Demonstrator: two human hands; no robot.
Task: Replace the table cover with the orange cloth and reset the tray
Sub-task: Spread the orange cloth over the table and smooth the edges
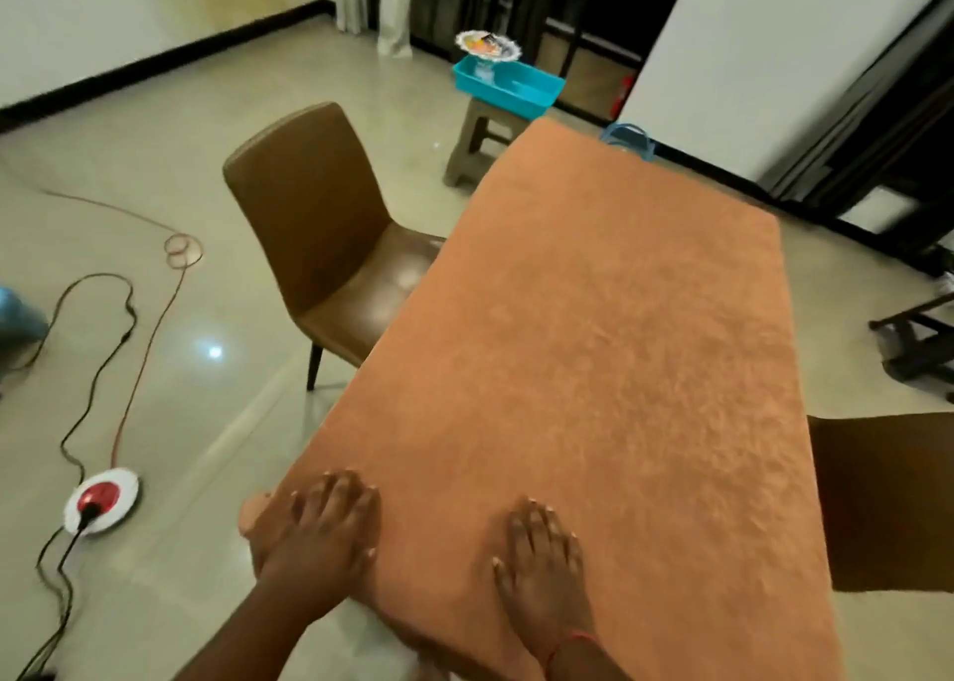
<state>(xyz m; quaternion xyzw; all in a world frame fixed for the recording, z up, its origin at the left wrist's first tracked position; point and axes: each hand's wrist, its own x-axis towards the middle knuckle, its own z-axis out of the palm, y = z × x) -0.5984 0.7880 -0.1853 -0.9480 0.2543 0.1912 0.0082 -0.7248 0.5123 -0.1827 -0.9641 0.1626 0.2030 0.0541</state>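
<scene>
**Head view: both palms flat on the orange cloth, tray waiting at the far end**

Head camera looks down the length of the bench, whose long axis runs from the person at 6 o'clock away toward 12 o'clock. The orange cloth (609,350) already covers the whole top and hangs over the near corner; it looks thick and fuzzy, like towelling, lying mostly smooth.

The left hand (322,525) rests at the near left corner, about 7 o'clock on the bench, fingers (340,489) straight and spread, pressing the fabric and gripping nothing. The right hand (539,546) lies flat just beside it toward the middle of the near edge, likewise released and pressing down.

What the coming move turns on: the blue tray (508,87) sits well apart, on a small stool (477,138) past the far left corner at roughly 11 o'clock, with a decorated plate (488,45) propped in it. Neither hand is near; the left side is slightly closer. I judge the cloth step nearly finished and the tray not yet reset.

A brown chair (320,231) stands at 9 o'clock, between person and stool.
</scene>
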